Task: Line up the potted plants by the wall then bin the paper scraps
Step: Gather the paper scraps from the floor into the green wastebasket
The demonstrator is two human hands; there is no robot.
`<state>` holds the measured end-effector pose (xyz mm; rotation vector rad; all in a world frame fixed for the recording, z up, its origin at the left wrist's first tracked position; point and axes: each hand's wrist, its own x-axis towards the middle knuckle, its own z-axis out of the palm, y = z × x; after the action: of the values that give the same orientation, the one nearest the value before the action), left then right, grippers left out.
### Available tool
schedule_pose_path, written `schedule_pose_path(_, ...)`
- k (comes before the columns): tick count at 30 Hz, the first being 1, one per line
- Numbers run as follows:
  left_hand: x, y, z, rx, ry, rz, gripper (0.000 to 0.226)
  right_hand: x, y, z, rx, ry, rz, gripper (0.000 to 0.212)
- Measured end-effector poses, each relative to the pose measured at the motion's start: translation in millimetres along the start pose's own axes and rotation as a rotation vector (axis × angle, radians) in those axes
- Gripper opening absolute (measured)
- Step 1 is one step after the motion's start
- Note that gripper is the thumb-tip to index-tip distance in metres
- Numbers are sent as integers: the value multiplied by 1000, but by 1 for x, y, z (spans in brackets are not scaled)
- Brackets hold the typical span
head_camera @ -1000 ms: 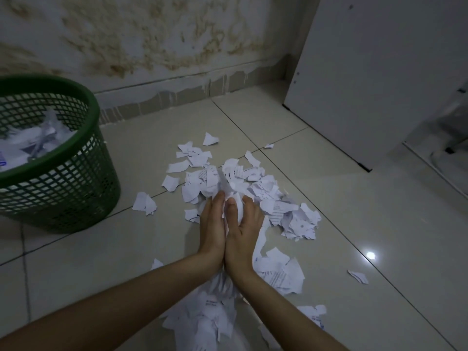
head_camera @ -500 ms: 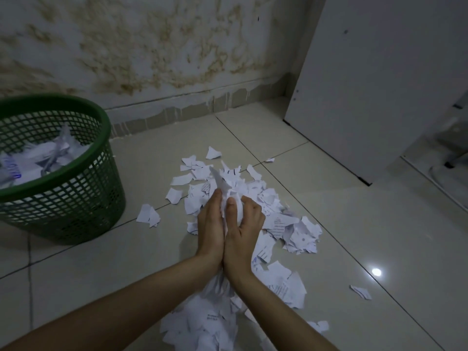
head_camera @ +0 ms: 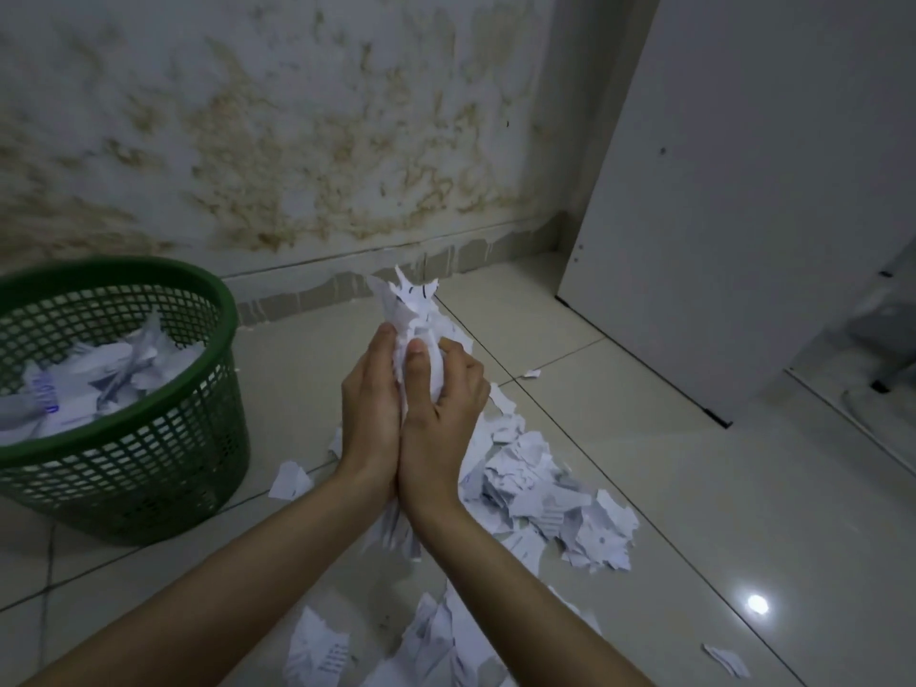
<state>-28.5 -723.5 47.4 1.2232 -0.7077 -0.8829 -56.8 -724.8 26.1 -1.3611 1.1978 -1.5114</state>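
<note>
Two bare hands, the left hand (head_camera: 369,414) and the right hand (head_camera: 443,414), pressed side by side, clasp a bunch of paper scraps (head_camera: 411,309) between them above a tiled floor (head_camera: 694,488), each grip curled round the wad, whose torn ends stick out above the fingers and below the wrists. More loose scraps (head_camera: 555,508) lie strewn on the tiles beneath and to the right. A green mesh bin (head_camera: 148,468), already holding paper, stands at left near the stained wall (head_camera: 297,141)
</note>
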Motion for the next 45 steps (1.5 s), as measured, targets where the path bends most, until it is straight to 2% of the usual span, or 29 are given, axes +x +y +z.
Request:
schedule_pose_path(6, 31, 37, -15, -56, 20, 62, 31, 21, -29, 37, 49, -22, -104, 64)
schedule_pose_path(10, 53, 70, -31, -85, 59, 113, 32, 35, -55, 70, 80, -73, -146, 53)
schedule_pose_path(13, 65, 99, -49, -97, 110, 171, 31, 40, -78, 98, 131, -107, -193, 55)
schedule_pose_path(19, 88, 144, -96, -50, 193, 301, 32, 36, -119, 155, 229, -214, -229, 36)
schedule_pose_path(26, 110, 141, -154, -14, 346, 308, 32, 18, -112, 209, 257, -394, -170, 35)
schedule_pose_path(30, 115, 113, -179, 271, 440, 294, 35, 6, -74, 227, 186, -528, -114, 35)
schedule_pose_path(34, 126, 83, -213, 596, 391, 41, 43, 7, -35, 237, 13, -707, -89, 33)
schedule_pose_path(36, 129, 75, -228, 835, 312, -65, 43, 16, -21, 241, -222, -887, -124, 28)
schedule_pose_path(39, 129, 73, -240, 1171, 116, -134, 40, 34, -12, 242, -700, -1157, -220, 43)
schedule_pose_path(41, 134, 76, -251, 1297, 70, -136, 54, 46, -16, 237, -831, -1190, -267, 51)
schedule_pose_path(43, 137, 84, -257, 1406, 45, -111, 76, 55, -26, 231, -854, -1177, -322, 56)
schedule_pose_path(45, 136, 91, -255, 1530, -56, -127, 94, 59, -37, 226, -896, -1248, -365, 61)
